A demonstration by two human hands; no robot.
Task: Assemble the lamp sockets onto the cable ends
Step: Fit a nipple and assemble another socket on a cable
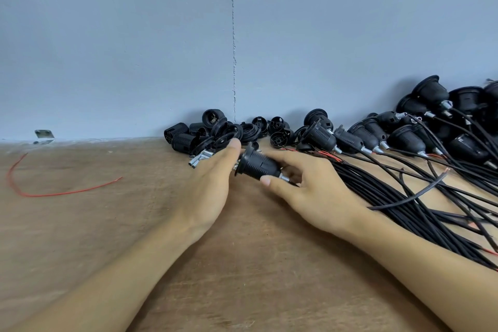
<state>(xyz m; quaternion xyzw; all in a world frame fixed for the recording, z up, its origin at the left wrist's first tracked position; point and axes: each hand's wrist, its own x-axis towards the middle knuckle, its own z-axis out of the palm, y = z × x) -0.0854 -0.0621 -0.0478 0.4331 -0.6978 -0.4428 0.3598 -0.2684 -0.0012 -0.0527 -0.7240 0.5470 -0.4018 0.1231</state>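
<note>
— Progress on the wooden table [80,224]?
— Well under way, by the look of it. Biggest thing first: black cable bundle [420,213] fanned across the right side, many ends already capped. Finished sockets [404,140] heaped against the wall at far right, each with a metal stub and a cable trailing out.
— Left to do?
— Plenty, probably. Loose socket parts [215,132] piled at the wall in the middle, shells and rings unjoined. Also a few bare cable ends near the bundle's top, red cores showing.
— And the piece in work?
— One socket [257,163] between both hands, just in front of the loose pile. Pinched at its narrow end by the right hand [318,194], thumb and fingers curled round it. Left hand [213,183] flat, fingers straight, set against the flanged mouth, gripping nothing. Looks joined or nearly so; cannot tell whether fully tightened.
— Smaller bits?
— Metal tubes [200,159] just beside the left fingers, then a stray red wire [54,193] well apart at the left
</note>
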